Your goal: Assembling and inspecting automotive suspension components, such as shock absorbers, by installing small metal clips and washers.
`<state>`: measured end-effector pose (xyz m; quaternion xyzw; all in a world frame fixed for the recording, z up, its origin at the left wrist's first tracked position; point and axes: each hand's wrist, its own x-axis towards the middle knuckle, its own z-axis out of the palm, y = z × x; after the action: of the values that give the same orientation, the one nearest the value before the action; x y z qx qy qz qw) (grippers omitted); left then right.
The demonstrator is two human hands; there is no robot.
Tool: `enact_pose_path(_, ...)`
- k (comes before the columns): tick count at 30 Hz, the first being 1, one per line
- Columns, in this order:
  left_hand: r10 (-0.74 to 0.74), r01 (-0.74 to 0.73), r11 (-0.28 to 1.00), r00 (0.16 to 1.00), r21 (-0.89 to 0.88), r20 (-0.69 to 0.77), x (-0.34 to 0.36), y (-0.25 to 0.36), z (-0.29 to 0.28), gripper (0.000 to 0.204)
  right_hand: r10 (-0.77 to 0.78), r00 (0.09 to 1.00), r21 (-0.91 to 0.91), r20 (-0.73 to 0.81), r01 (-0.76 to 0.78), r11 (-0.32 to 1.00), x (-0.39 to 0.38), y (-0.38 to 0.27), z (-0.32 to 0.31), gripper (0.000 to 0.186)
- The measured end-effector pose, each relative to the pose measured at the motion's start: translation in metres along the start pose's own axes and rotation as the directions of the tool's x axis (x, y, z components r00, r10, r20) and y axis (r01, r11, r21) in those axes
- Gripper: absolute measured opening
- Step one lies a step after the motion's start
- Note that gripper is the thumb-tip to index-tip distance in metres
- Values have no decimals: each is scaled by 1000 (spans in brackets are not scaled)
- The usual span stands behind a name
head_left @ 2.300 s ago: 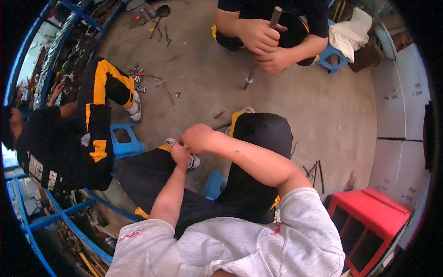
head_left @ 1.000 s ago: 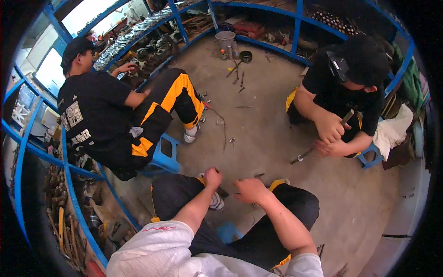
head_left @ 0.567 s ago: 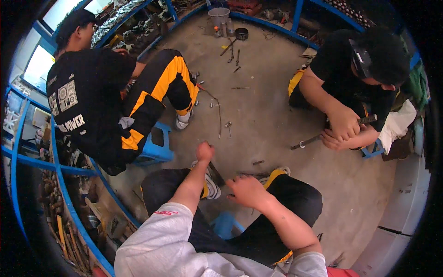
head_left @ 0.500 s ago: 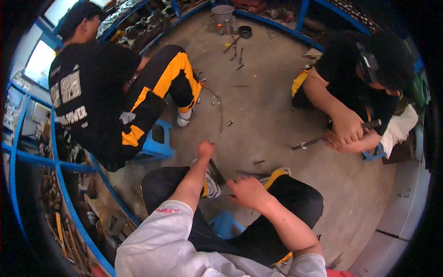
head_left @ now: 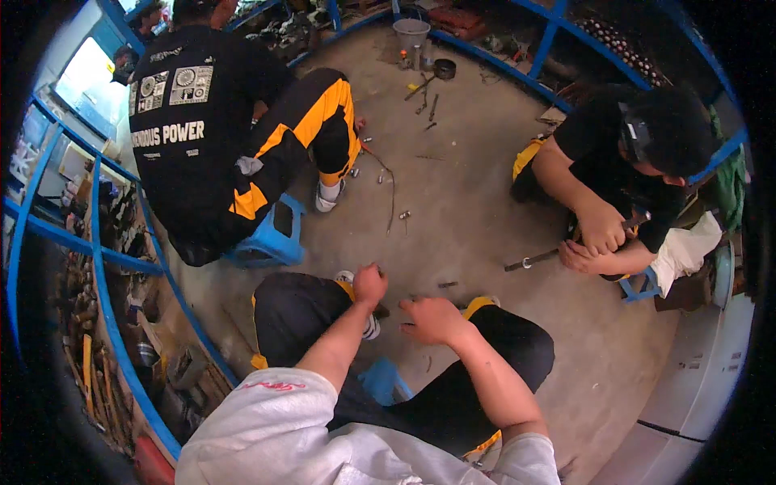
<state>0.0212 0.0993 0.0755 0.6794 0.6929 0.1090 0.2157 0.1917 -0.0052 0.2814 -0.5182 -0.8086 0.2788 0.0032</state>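
My left hand (head_left: 370,284) is closed in a fist in front of my left knee. A short dark stretch of a bar (head_left: 382,311) shows just below the fist, and most of it is hidden. To the right, my right hand (head_left: 432,320) hovers over the floor between my knees. Its fingers are loosely bent, with the thumb apart and nothing visible between them. Beyond that hand, a short dark rod (head_left: 447,284) lies on the concrete floor. My two hands are close but do not touch.
A co-worker (head_left: 610,178) at right grips a dark rod (head_left: 537,260) with a shiny ring. Another person (head_left: 202,121) sits at far left on a blue stool (head_left: 271,236). Small metal sockets (head_left: 404,216), a wire and a bucket (head_left: 411,34) stand or lie farther off. Blue racks (head_left: 117,323) border the left.
My left fist has come nearer to me and slightly right, closer to my right hand. Less of the dark bar shows now. The view has shifted a little.
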Motion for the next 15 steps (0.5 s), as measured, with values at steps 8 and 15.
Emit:
enact_pose_path(8,163,-162,985,987,63,-1,-102,3,8,19,-15,997,188,78,0,982,-16,-7,-21,50)
enact_pose_path(15,90,-93,994,993,50,72,-108,17,6,24,21,999,144,-25,-18,989,-22,10,-11,52)
